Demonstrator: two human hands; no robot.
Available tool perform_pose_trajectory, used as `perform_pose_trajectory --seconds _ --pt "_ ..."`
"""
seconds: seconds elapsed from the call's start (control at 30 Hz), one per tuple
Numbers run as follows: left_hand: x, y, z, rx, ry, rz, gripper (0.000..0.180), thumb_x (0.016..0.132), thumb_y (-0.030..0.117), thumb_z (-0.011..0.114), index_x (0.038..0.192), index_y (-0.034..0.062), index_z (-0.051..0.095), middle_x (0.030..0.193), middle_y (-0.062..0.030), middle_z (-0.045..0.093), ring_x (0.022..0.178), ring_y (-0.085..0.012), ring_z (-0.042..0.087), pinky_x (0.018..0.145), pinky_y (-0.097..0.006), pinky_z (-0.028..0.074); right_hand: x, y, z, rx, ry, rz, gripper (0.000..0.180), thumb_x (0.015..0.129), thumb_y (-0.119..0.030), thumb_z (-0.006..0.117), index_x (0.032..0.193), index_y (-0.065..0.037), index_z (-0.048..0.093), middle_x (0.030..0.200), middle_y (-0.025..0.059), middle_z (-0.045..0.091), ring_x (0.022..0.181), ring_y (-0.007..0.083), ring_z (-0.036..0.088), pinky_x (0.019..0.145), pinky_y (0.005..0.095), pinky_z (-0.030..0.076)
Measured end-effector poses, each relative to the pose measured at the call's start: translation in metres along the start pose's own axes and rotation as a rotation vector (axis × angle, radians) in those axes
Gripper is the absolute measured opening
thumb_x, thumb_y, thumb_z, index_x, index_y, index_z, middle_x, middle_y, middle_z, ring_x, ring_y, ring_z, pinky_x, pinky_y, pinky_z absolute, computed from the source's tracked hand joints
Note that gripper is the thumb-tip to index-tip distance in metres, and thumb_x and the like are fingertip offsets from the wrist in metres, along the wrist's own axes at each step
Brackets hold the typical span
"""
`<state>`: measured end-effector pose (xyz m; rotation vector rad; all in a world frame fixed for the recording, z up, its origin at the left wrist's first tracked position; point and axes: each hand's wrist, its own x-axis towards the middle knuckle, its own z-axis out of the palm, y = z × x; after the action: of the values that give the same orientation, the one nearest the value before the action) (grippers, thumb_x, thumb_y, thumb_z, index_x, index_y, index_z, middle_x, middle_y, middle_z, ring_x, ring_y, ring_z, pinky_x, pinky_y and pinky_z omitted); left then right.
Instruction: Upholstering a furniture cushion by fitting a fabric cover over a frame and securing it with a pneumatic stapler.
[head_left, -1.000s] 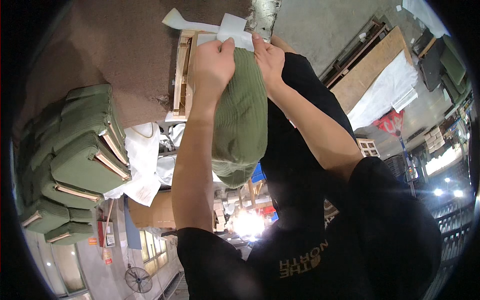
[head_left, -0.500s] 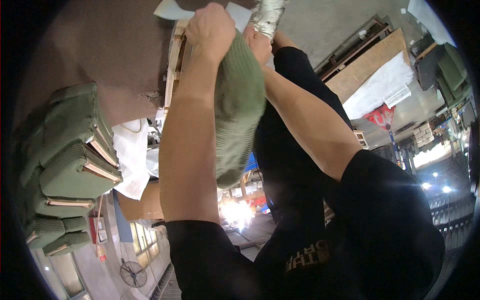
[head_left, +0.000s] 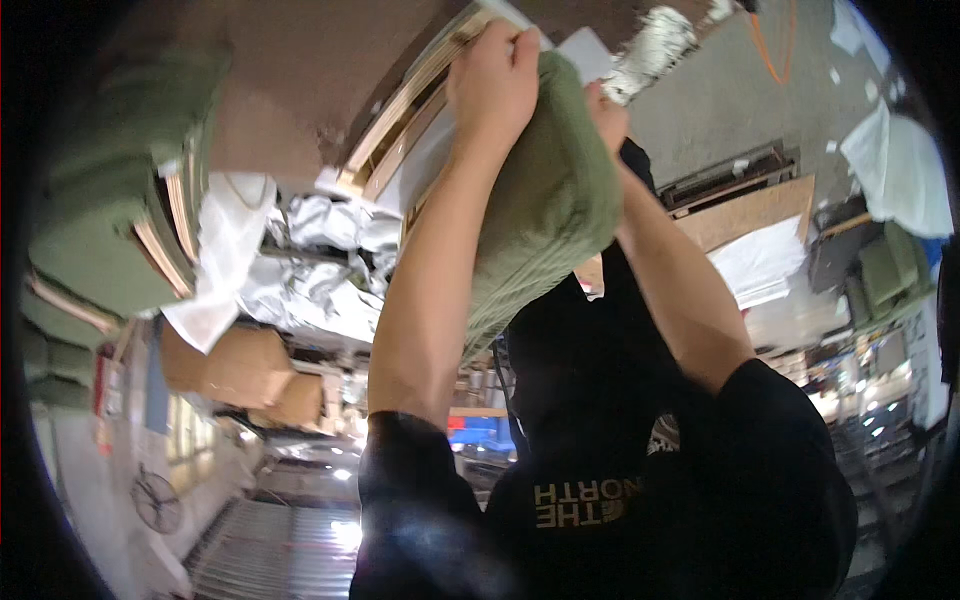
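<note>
A green ribbed upholstered cushion (head_left: 550,190) hangs tilted between my forearms. My left hand (head_left: 495,85) is closed at its upper left edge, fingers curled over. On the other side, my right hand (head_left: 607,118) is closed against the upper right edge, and the cushion hides part of its fingers. A pale wooden frame (head_left: 405,125) lies just left of my left hand. Whether it is joined to the cushion, I cannot tell. A white sheet-like piece (head_left: 588,52) shows behind the cushion's top, between my hands.
Green upholstered pieces with wooden edges (head_left: 100,240) are piled on the left. Beside them are a white cloth (head_left: 215,250), crumpled silvery wrapping (head_left: 330,225) and a cardboard box (head_left: 225,365). A whitish rough roll (head_left: 655,50) lies beyond my right hand, and a wooden board (head_left: 750,215) farther right.
My hands and the cushion have shifted to the right, and the cushion is turned, showing more of its broad end. The whole view has swung, so the wooden frame now shows more.
</note>
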<state>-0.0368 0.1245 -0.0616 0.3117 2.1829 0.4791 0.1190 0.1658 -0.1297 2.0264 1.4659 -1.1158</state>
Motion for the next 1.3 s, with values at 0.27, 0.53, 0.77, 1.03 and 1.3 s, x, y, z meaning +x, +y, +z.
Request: perform_pose_trajectory --seconds 0.27,0.53,0.77,1.03,1.3 --pt "-0.291 -0.249 -0.037 -1.007 0.261 -1.109 0.054 0.1 0.047 0.048 0.134 0.0056 0.049 0.129 -0.0149 0.058 0.111 -0.0277 0.059 0.094 -0.042 0.047 -0.032 -0.105 -0.081 0.106 -0.34 -0.584 0.032 0.094 -0.032 0.059 0.105 -0.003 0.066 0.093 0.0062 0.07 0.092 0.0146 0.066 0.08 0.0302 0.05" --pt "-0.314 -0.182 0.084 -2.568 0.274 -0.357 0.069 0.1 0.059 0.032 0.144 0.0074 0.043 0.138 -0.0169 0.052 0.122 -0.0315 0.055 0.101 -0.048 0.047 -0.219 -0.091 0.048 -1.26 -1.051 -1.221 0.038 0.09 -0.04 0.066 0.106 -0.006 0.069 0.097 0.0138 0.072 0.088 0.0253 0.07 0.077 0.0363 0.055" --pt "-0.272 -0.159 0.115 -3.262 0.5 -0.19 0.067 0.102 0.056 0.027 0.14 0.0041 0.044 0.132 -0.0164 0.054 0.115 -0.0281 0.058 0.097 -0.044 0.049 -0.284 -0.007 0.13 -1.779 -0.767 -1.436 0.047 0.085 -0.041 0.069 0.109 -0.001 0.065 0.089 0.0179 0.07 0.088 0.0338 0.069 0.077 0.0433 0.053" --pt "-0.176 -0.164 0.104 -3.447 1.019 0.079 0.056 0.105 0.048 0.028 0.129 0.0038 0.053 0.109 -0.012 0.063 0.096 -0.0242 0.063 0.085 -0.037 0.052 -0.283 0.015 0.194 -2.44 -0.322 -1.743 0.029 0.089 -0.031 0.063 0.095 -0.002 0.064 0.093 0.0181 0.067 0.091 0.0388 0.065 0.077 0.0492 0.051" --pt "-0.214 -0.153 0.061 -2.564 1.244 -1.008 0.051 0.104 0.032 0.041 0.083 -0.0096 0.062 0.064 -0.0157 0.059 0.067 -0.012 0.052 0.065 -0.037 0.047 -0.291 0.048 0.208 -2.803 -0.545 -1.804 0.04 0.093 -0.043 0.053 0.09 -0.006 0.07 0.085 0.0153 0.07 0.087 0.0355 0.067 0.076 0.0475 0.052"
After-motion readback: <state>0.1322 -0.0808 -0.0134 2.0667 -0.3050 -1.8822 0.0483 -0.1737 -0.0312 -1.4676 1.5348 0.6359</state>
